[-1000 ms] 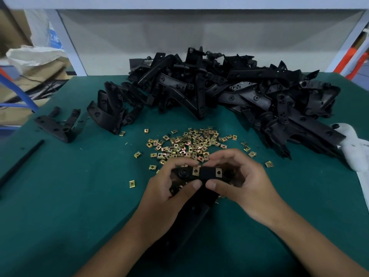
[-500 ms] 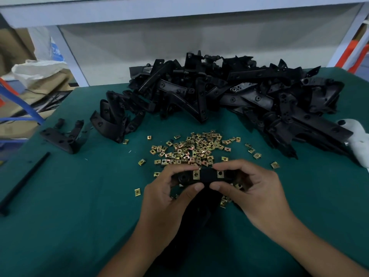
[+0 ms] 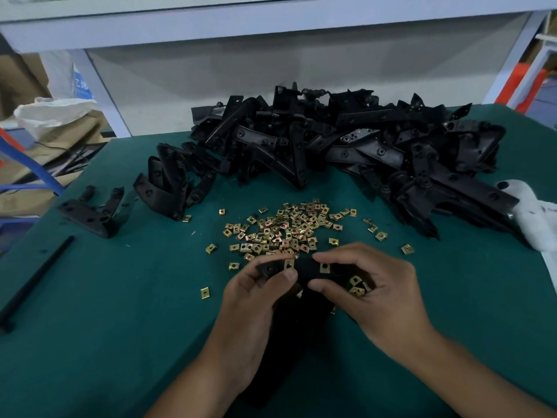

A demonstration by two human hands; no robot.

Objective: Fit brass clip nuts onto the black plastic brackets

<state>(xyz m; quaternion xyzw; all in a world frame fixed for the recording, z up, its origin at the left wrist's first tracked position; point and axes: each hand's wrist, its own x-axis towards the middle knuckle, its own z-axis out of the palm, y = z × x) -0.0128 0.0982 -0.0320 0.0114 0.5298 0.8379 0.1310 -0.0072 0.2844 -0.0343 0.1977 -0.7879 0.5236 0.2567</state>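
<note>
Both my hands hold one black plastic bracket (image 3: 306,271) low over the green table. My left hand (image 3: 256,294) grips its left end, thumb on the near face. My right hand (image 3: 370,285) grips the right end, and a few loose brass clip nuts (image 3: 356,286) lie cupped in its palm. Two brass clip nuts sit on the bracket's top edge, one (image 3: 289,263) by my left fingers and one (image 3: 324,267) by my right fingers. The bracket's lower part runs toward me in shadow under my wrists. Just beyond my hands lies a scatter of brass clip nuts (image 3: 286,230).
A big heap of black brackets (image 3: 331,152) fills the back of the green table (image 3: 120,312). A lone bracket (image 3: 90,211) and a black rod (image 3: 36,282) lie at the left. A white object (image 3: 530,218) sits at the right edge. Boxes and bags stand off the table's left side.
The view has tilted and shifted slightly. My right hand has opened a little, showing the loose nuts in its palm. The bracket stays in both hands with two nuts on it.
</note>
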